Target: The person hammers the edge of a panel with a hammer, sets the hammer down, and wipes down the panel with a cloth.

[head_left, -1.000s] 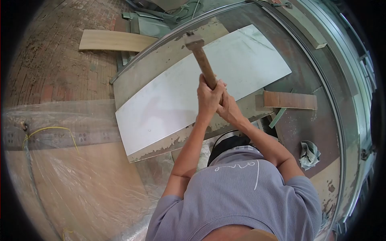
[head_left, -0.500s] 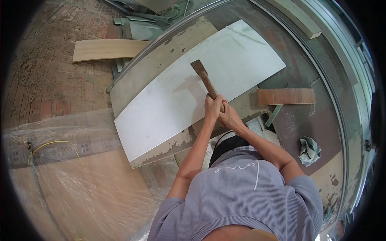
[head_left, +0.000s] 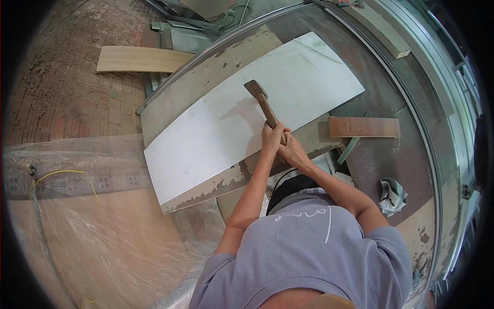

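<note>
With both hands I grip the wooden handle of a hammer (head_left: 256, 88), one hand close beside the other. My left hand (head_left: 272, 138) is wrapped around the handle nearer the head. Lower down, at the handle's end, my right hand (head_left: 294, 150) is closed on it too. The hammer's brownish head points away from me over a large white panel (head_left: 206, 134) and casts a shadow on it. That panel lies at a slant on a worn, stained board (head_left: 218, 67).
A reddish-brown strip of wood (head_left: 364, 126) and a crumpled grey cloth (head_left: 392, 196) lie to the right. At left are clear plastic sheeting (head_left: 123, 242) over a brown board and a light plank (head_left: 139, 59). Metal rails edge the worktable.
The view has shifted slightly. The hammer's head is tipped a little differently, while both hands keep the same grip on the handle.
</note>
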A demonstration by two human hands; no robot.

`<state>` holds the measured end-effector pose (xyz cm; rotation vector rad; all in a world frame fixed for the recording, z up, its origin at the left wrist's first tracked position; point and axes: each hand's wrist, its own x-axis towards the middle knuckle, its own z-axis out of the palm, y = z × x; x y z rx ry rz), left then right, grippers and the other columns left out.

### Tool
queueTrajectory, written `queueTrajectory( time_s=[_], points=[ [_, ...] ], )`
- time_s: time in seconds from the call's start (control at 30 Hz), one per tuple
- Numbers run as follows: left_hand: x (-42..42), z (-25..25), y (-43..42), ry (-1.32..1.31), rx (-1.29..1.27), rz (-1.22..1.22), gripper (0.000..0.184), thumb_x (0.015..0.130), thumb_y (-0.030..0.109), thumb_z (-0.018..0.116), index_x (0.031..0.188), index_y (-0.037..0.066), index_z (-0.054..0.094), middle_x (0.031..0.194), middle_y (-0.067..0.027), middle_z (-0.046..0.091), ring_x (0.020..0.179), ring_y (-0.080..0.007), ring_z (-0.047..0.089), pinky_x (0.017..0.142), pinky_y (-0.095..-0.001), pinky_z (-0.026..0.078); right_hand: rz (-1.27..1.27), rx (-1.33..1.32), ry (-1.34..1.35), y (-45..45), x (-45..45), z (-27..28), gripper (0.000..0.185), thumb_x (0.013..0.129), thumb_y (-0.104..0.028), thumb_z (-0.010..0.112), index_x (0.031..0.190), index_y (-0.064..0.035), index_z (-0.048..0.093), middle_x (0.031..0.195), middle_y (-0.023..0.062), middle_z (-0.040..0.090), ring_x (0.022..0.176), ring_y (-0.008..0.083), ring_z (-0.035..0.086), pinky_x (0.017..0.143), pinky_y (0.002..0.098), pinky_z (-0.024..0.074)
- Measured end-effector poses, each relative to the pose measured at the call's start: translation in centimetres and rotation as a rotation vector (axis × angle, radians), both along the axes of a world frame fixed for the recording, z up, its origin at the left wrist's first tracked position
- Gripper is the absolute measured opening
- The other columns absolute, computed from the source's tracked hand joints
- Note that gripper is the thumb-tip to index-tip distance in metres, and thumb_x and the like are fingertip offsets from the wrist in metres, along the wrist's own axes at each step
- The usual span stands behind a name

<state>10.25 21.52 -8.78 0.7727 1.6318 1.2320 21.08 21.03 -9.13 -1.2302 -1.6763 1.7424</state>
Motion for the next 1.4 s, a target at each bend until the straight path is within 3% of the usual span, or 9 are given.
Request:
queueTrajectory(
  time_s=[0.33, 0.43, 0.5, 0.83, 0.93, 1.03, 1.17, 1.23, 1.4],
  points=[
    [0.2, 0.5, 0.2, 0.02, -0.03, 0.004, 0.03, 0.083, 0.024, 0.054, 0.094, -0.004, 0.05, 0.08, -0.0161, 0.064, 0.067, -0.019, 0.061, 0.062, -0.031, 0.051, -0.047, -0.03, 0.051, -0.1, 0.2, 0.8, 0.056, 0.075, -0.047, 0.056, 0.097, 0.0042, 0.048, 0.083, 0.0186, 0.058, 0.066, 0.0279, 0.06, 0.054, 0.0357, 0.0458],
    [0.4, 3.0, 1.2, -0.024, -0.134, -0.035, 0.03, 0.082, 0.02, 0.054, 0.095, -0.005, 0.048, 0.08, -0.0154, 0.063, 0.067, -0.0196, 0.061, 0.062, -0.0301, 0.051, -0.018, -0.116, 0.145, 0.9, 0.9, 3.0, 0.044, 0.075, -0.037, 0.059, 0.096, -0.0004, 0.047, 0.063, 0.0031, 0.051, 0.05, 0.0131, 0.048, 0.046, 0.0287, 0.0376],
    [1.0, 5.0, 1.8, -0.042, -0.073, -0.056, 0.031, 0.082, 0.021, 0.054, 0.096, -0.006, 0.048, 0.08, -0.0151, 0.063, 0.066, -0.0194, 0.061, 0.062, -0.0299, 0.051, -0.031, -0.084, 0.089, 1.6, 1.3, 5.2, 0.053, 0.074, -0.047, 0.057, 0.096, 0.0012, 0.049, 0.078, 0.0142, 0.059, 0.065, 0.0263, 0.06, 0.053, 0.0345, 0.0452],
    [6.3, 16.1, 6.9, 0.137, 0.549, -0.263, 0.026, 0.085, 0.011, 0.057, 0.103, -0.003, 0.043, 0.076, -0.0136, 0.063, 0.071, -0.0201, 0.065, 0.065, -0.0315, 0.051, -0.297, 0.441, 0.058, 6.5, 4.2, 10.9, 0.054, 0.082, -0.034, 0.058, 0.119, -0.0013, 0.037, 0.08, 0.0238, 0.061, 0.075, 0.0424, 0.061, 0.066, 0.0425, 0.0469],
    [7.1, 13.3, 8.5, 0.196, 0.537, -0.338, 0.028, 0.085, 0.014, 0.058, 0.103, -0.003, 0.043, 0.076, -0.0132, 0.063, 0.071, -0.0202, 0.065, 0.065, -0.032, 0.051, -0.43, 0.508, 0.142, 7.6, 4.7, 7.4, 0.03, 0.082, -0.012, 0.056, 0.107, 0.0006, 0.046, 0.07, 0.0098, 0.058, 0.061, 0.0183, 0.055, 0.056, 0.0299, 0.0437],
    [7.5, 9.6, 9.7, 0.111, 0.468, -0.379, 0.031, 0.084, 0.017, 0.059, 0.1, -0.004, 0.044, 0.074, -0.0137, 0.064, 0.069, -0.0204, 0.064, 0.064, -0.0313, 0.051, -0.421, 0.291, 0.072, 7.1, 5.4, 5.4, 0.055, 0.082, -0.036, 0.058, 0.115, 0.0037, 0.039, 0.075, 0.0184, 0.062, 0.065, 0.0377, 0.062, 0.058, 0.0387, 0.0476],
    [7.1, 2.9, 10.8, 0.035, 0.108, -0.38, 0.037, 0.083, 0.025, 0.057, 0.097, -0.007, 0.046, 0.077, -0.0149, 0.063, 0.068, -0.0179, 0.061, 0.063, -0.0299, 0.05, -0.34, -0.045, 0.044, 6.9, 6.7, 5.6, 0.061, 0.078, -0.043, 0.058, 0.113, 0.0052, 0.043, 0.079, 0.0164, 0.062, 0.064, 0.0298, 0.062, 0.058, 0.0359, 0.0472],
    [6.7, 0.7, 10.6, -0.022, 0.053, -0.326, 0.036, 0.079, 0.022, 0.057, 0.094, -0.008, 0.046, 0.074, -0.0164, 0.065, 0.066, -0.0201, 0.062, 0.063, -0.0299, 0.05, -0.433, 0.047, 0.067, 6.5, 6.1, 3.2, 0.057, 0.077, -0.04, 0.059, 0.113, 0.0026, 0.046, 0.067, 0.0045, 0.052, 0.053, 0.0118, 0.052, 0.046, 0.0268, 0.039],
    [6.4, 0.1, 9.8, 0.024, 0.006, -0.312, 0.036, 0.08, 0.023, 0.056, 0.095, -0.008, 0.046, 0.074, -0.017, 0.065, 0.065, -0.0201, 0.062, 0.063, -0.0299, 0.051, -0.359, -0.086, 0.051, 6.3, 5.7, 0.8, 0.075, 0.072, -0.05, 0.059, 0.12, 0.0062, 0.044, 0.078, 0.013, 0.06, 0.06, 0.0197, 0.059, 0.053, 0.0304, 0.045]
  ],
)
